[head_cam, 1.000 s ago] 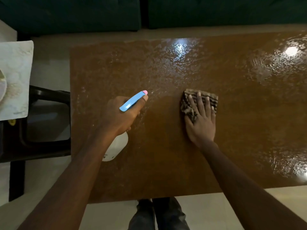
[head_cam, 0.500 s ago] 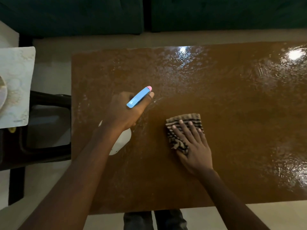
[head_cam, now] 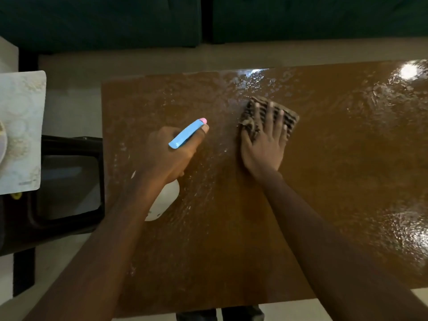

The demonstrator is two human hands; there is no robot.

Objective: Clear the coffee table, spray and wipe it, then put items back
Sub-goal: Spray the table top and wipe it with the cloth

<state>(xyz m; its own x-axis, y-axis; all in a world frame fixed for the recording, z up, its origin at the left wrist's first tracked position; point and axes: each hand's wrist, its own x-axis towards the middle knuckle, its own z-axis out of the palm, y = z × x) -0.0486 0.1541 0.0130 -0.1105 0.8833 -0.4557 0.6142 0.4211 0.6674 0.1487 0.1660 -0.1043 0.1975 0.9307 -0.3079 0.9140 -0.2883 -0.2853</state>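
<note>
The brown coffee table [head_cam: 335,181] fills the view, wet and shiny with spray droplets. My left hand [head_cam: 169,154] grips a white spray bottle [head_cam: 164,202] with a blue trigger head and pink nozzle, held above the table's left part and pointing up-right. A striped brown cloth [head_cam: 287,117] lies flat near the table's middle, toward the far edge. My right hand [head_cam: 264,144] presses down on it with straight, spread fingers.
A dark sofa [head_cam: 208,17] runs along the far side. At the left stands a black chair [head_cam: 67,181], and a pale patterned mat [head_cam: 20,130] with a plate edge lies at the left border. Light floor surrounds the table.
My right hand has slid the cloth away from me and to the right, toward the far edge. The spray bottle in my left hand stays in about the same place.
</note>
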